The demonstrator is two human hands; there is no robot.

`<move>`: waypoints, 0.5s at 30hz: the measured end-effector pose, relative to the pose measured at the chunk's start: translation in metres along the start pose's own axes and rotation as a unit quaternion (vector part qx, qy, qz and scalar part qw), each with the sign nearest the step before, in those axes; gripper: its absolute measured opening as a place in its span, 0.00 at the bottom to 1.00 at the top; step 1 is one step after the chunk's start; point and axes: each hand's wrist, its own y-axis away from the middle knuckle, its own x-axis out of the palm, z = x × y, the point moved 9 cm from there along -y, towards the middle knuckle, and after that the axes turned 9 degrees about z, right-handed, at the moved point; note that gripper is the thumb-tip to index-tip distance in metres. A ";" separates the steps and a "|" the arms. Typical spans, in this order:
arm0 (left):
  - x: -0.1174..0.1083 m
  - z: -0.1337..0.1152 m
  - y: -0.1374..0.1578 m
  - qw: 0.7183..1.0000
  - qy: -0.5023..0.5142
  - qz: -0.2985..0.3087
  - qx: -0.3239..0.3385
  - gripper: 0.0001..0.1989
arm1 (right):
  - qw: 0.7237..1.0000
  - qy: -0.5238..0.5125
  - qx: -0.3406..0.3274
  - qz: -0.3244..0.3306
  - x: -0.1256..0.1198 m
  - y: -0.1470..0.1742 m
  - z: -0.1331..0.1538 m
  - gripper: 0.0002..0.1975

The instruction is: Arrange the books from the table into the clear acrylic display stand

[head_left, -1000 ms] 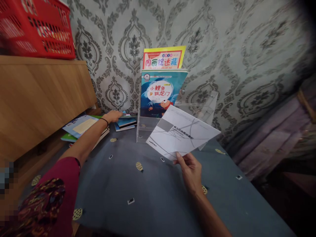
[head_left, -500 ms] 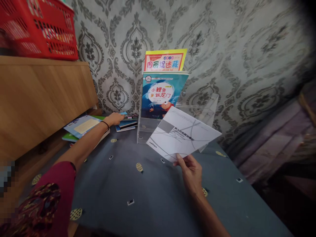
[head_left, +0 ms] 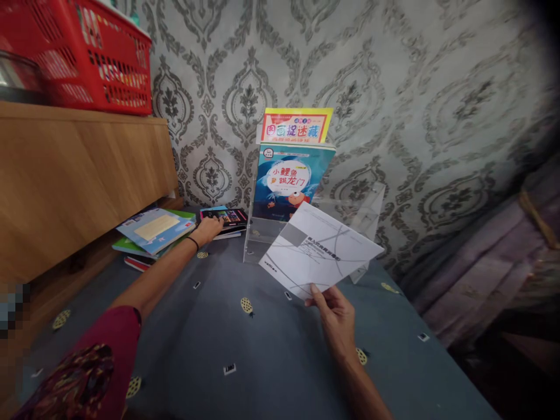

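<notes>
Just right of centre, a white booklet (head_left: 324,245) marked "vatti", pinched between thumb and fingers of the right hand (head_left: 336,319). Behind, in a clear stand (head_left: 263,232), a blue book titled 小鲤鱼跳龙门 (head_left: 289,181); above it, yellow-edged 图画捉迷藏 (head_left: 297,127). Left of centre, left hand (head_left: 207,229) on a dark-covered book (head_left: 235,219), grip impossible to tell. Upper left, red basket (head_left: 81,64).

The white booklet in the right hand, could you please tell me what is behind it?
Behind the booklet stands a clear rack holding a blue book. The book's lower right corner and part of the rack are hidden.
</notes>
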 end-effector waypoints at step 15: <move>-0.040 0.014 0.010 0.992 0.112 -0.012 -0.050 0.17 | 1.000 -0.001 0.007 0.014 0.005 -0.001 -0.007 0.22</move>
